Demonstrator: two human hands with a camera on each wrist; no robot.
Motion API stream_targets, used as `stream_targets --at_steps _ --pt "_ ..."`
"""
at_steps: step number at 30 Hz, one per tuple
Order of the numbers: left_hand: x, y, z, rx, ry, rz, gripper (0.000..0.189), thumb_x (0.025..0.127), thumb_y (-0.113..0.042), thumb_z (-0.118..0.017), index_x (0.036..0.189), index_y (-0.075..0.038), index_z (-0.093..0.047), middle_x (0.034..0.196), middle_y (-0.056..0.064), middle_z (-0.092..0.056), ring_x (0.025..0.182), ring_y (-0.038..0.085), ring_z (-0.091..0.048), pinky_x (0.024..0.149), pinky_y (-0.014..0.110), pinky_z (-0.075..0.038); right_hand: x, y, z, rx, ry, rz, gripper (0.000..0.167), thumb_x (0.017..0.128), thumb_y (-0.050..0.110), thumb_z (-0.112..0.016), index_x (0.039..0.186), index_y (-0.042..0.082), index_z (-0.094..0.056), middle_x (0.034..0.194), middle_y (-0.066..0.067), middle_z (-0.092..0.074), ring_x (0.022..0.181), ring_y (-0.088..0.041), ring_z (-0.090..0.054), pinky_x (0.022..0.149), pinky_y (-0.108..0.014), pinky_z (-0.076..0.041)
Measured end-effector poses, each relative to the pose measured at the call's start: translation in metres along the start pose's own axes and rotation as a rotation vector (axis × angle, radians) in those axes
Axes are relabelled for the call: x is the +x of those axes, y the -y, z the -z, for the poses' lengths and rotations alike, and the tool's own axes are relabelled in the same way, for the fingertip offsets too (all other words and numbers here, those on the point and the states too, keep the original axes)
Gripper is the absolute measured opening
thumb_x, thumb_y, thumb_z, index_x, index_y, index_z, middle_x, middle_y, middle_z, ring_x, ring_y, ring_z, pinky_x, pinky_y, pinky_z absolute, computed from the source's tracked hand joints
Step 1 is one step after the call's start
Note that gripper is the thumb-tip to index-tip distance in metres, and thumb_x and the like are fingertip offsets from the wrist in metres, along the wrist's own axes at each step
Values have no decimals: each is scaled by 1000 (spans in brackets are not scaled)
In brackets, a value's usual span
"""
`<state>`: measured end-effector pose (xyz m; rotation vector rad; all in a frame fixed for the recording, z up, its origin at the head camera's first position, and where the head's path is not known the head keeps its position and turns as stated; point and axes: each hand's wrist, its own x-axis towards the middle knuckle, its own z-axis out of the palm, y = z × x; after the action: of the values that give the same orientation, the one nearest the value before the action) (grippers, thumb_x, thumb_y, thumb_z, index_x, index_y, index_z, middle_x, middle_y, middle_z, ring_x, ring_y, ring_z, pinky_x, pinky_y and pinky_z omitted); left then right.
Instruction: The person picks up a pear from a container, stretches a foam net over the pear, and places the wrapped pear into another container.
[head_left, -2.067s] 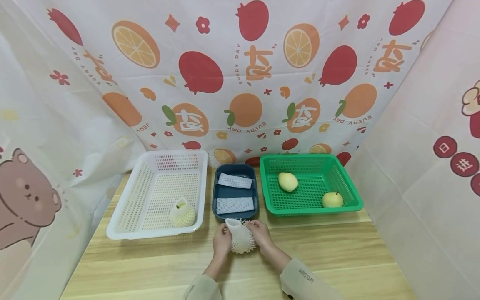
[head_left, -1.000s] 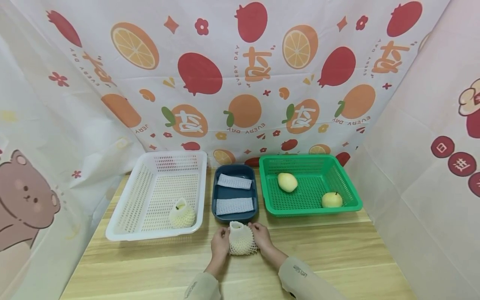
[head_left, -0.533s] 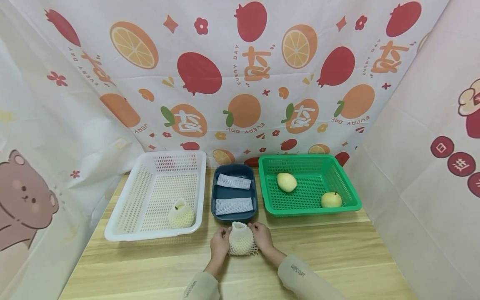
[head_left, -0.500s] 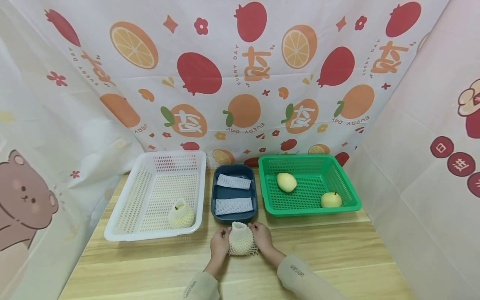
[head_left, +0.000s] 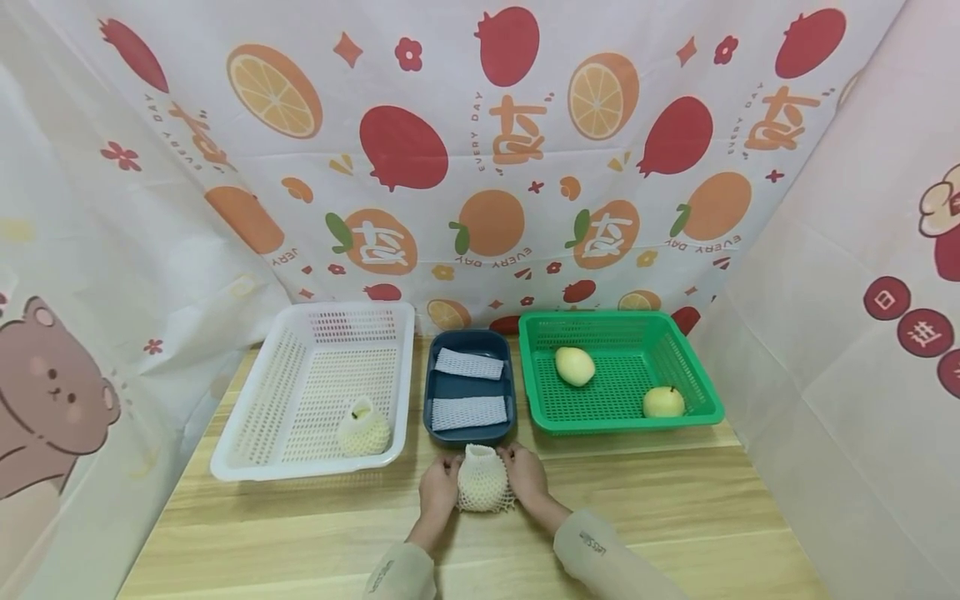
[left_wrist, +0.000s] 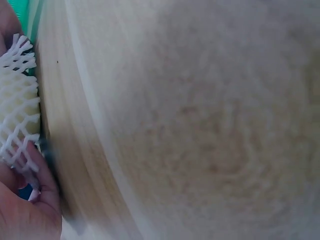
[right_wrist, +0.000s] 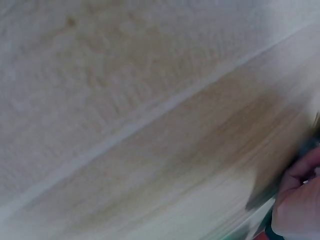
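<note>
A pale yellow pear in a white foam net sleeve (head_left: 483,482) stands on the table between my two hands, in front of the blue tray. My left hand (head_left: 438,485) pinches the sleeve's left side; in the left wrist view its fingers (left_wrist: 44,185) curl round the white mesh. On the other side my right hand (head_left: 527,477) pinches the sleeve's upper right edge. The right wrist view catches only part of that hand (right_wrist: 300,205) at its lower right, with the sleeve mostly out of frame. The sleeve's top opening gathers above the fruit.
The blue tray (head_left: 433,383) holds two flat foam net sleeves (head_left: 469,412). At left, a white basket (head_left: 258,467) contains one sleeved pear (head_left: 364,429). The green basket (head_left: 626,423) at right has two bare pears (head_left: 575,367). A printed cloth (head_left: 480,167) hangs behind.
The sleeve, earlier slanting and bunched between my hands, now sits upright round the pear with its neck raised. Both hands keep their hold and have barely moved in the last second.
</note>
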<state>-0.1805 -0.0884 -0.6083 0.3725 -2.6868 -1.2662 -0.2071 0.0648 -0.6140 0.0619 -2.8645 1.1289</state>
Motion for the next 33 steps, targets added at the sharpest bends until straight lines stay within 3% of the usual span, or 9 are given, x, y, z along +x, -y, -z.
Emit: stream_targets --at_steps 4,8,11,14,17,19,22,25,33 --pt "1 0 5 93 23 6 14 88 -13 -55 80 -5 -63 77 10 -62 72 31 -60 59 44 -46 1 -2 2 -17 13 -21 23 90 24 -58 71 12 -58 60 3 -54 52 -15 -50 46 -31 -40" --pt "2 -2 14 168 50 -50 12 87 -12 -55 78 -7 -61 74 6 -59 68 27 -58 54 42 -46 0 -4 5 -24 3 -45 13 88 20 -60 77 14 -58 65 5 -54 56 -12 -50 47 -30 -40" --pt "1 -3 20 52 64 -148 8 88 -3 -53 84 -2 -60 78 7 -58 74 27 -58 62 41 -47 -1 -7 8 22 -30 -28 7 85 13 -60 79 14 -58 70 5 -54 61 -12 -52 50 -29 -41" --pt "-2 -4 27 -207 128 -209 14 89 7 -45 97 4 -56 91 13 -58 90 31 -56 77 42 -46 -3 -8 13 122 -39 30 6 84 8 -60 80 13 -59 74 4 -57 66 -12 -54 55 -28 -44" --pt "-8 -6 36 -474 271 -234 27 85 11 -42 111 7 -46 110 22 -52 106 39 -49 91 47 -39 -6 -8 17 249 18 111 9 83 -1 -59 84 8 -60 78 1 -59 71 -13 -56 61 -26 -47" --pt "-12 -7 38 -560 380 -232 41 79 12 -47 119 7 -38 122 26 -44 116 42 -40 97 51 -32 -8 -7 19 326 83 136 14 82 -7 -56 87 5 -61 81 -2 -60 72 -14 -57 63 -25 -47" --pt "-16 -5 36 -550 488 -237 66 73 6 -62 129 6 -28 130 27 -35 120 42 -35 99 52 -28 -11 -6 22 392 157 146 23 78 -14 -49 92 1 -60 84 -4 -61 73 -14 -57 62 -23 -48" --pt "-18 -5 29 -487 517 -228 87 68 -6 -76 136 4 -23 130 23 -38 116 35 -40 96 48 -32 -13 -5 23 410 178 130 25 77 -15 -48 93 1 -59 84 -5 -60 72 -12 -56 60 -23 -47" --pt "-15 -9 16 -545 494 -205 84 66 -3 -79 131 4 -27 116 18 -47 101 27 -48 86 36 -40 -14 0 25 452 191 89 22 78 -13 -49 95 -1 -57 85 -7 -59 69 -13 -56 57 -24 -48"
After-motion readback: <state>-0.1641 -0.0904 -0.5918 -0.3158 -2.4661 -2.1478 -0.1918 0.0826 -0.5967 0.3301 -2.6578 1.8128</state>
